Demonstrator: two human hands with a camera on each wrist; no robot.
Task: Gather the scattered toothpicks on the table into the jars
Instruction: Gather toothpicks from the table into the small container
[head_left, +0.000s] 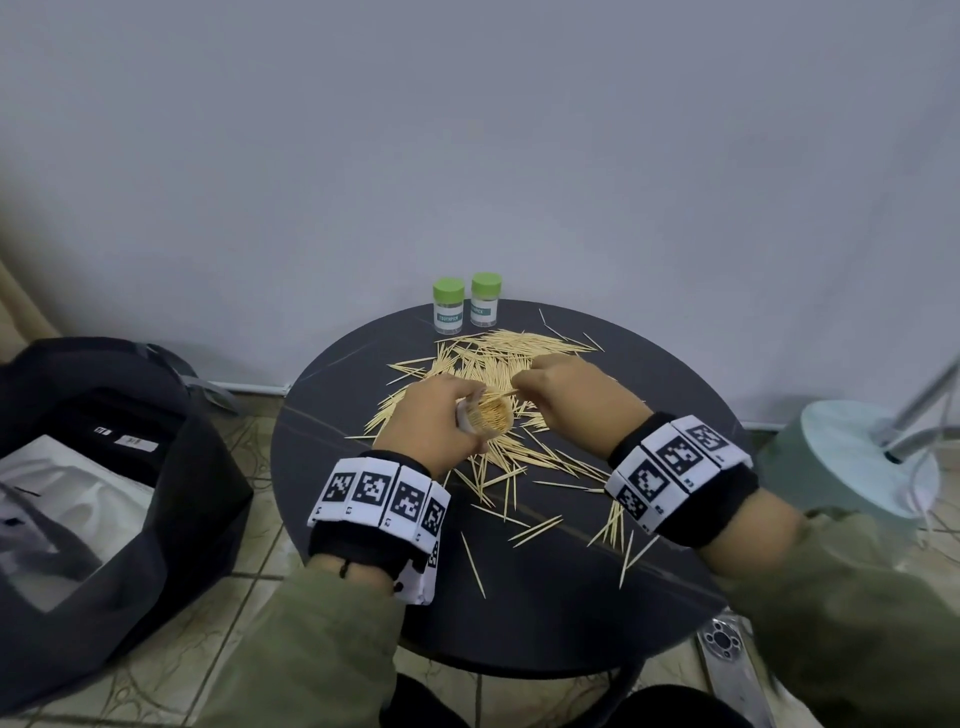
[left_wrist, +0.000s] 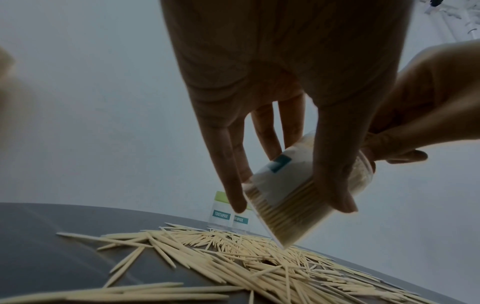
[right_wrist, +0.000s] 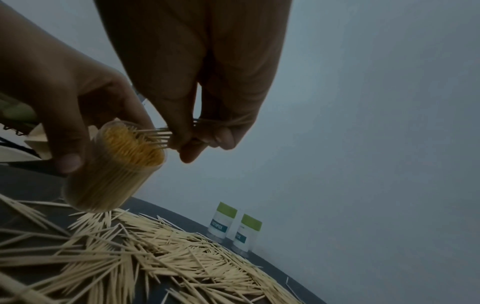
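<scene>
Left hand (head_left: 434, 423) grips one open jar (head_left: 491, 415) by its clear wall, fingers and thumb curled round it; the jar is tilted, mouth toward the right hand, above the heap. Right hand (head_left: 569, 387) pinches a small bunch of toothpicks (right_wrist: 155, 134) between thumb and fingertips, the points entering the jar mouth.

Count: three jars in view. The held jar is a transparent plastic cylinder with a white paper label carrying a teal block, lidless and packed nearly full with upright sticks. Two capped jars (head_left: 467, 306) stand upright, side by side, at the table's far edge near the wall, each with a light-green round cap and a label reading TOOTHPICK.

Loose toothpicks (head_left: 498, 358) are too many to count: thin pale wooden sticks with pointed ends, heaped criss-cross at the table centre, thinning to single strays toward the near edge.

Table (head_left: 332, 410): one, round, dark, smooth matte top.
</scene>
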